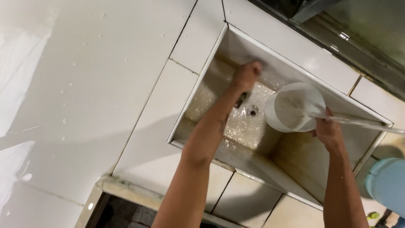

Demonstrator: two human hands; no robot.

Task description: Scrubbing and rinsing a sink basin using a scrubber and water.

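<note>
Right of centre in the frame, the left hand (246, 75) is clenched on something blurred, pressed against the far wall of the tiled sink (291, 63). The right hand (328, 131) grips a white bucket (295, 106) tipped over the wet basin; brown staining remains on the near walls.

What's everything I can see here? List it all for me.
Sink: one, white tiled basin with wet, stained floor, sunk into the counter.
Drain: one, dark, middle of the sink floor.
Counter: one, white tiles with water drops, left of and around the sink.
Bucket: one, white, tilted over the sink.
Blue container: one, light blue, bottom right edge.
Left hand: one, down in the sink by the far wall, blurred; what it holds is unclear.
Right hand: one, gripping the bucket's edge.
</note>
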